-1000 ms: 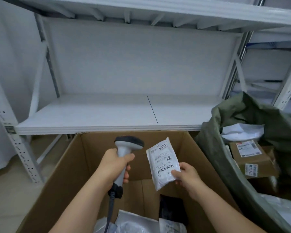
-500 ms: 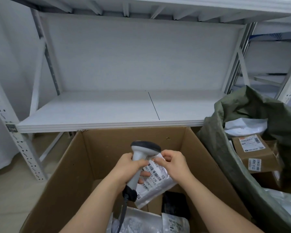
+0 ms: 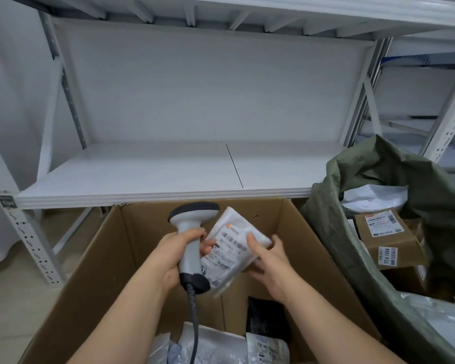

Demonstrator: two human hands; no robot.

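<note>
My left hand grips the handle of a grey barcode scanner, whose head points up and away; its coiled cable hangs down. My right hand holds a small white plastic parcel with a printed label, thumb on its top face and fingers under it. The parcel is blurred and tilted, and lies right beside the scanner handle, touching my left fingers. Both hands are above an open cardboard box.
Several white mail bags and a black packet lie in the box bottom. A green sack at the right holds a labelled carton and white bags. A white metal shelf stands behind the box.
The parcel went from upright beside the scanner to turned and tilted between both hands. My right hand shifted its hold to the parcel's right edge. The scanner stays in my left hand.
</note>
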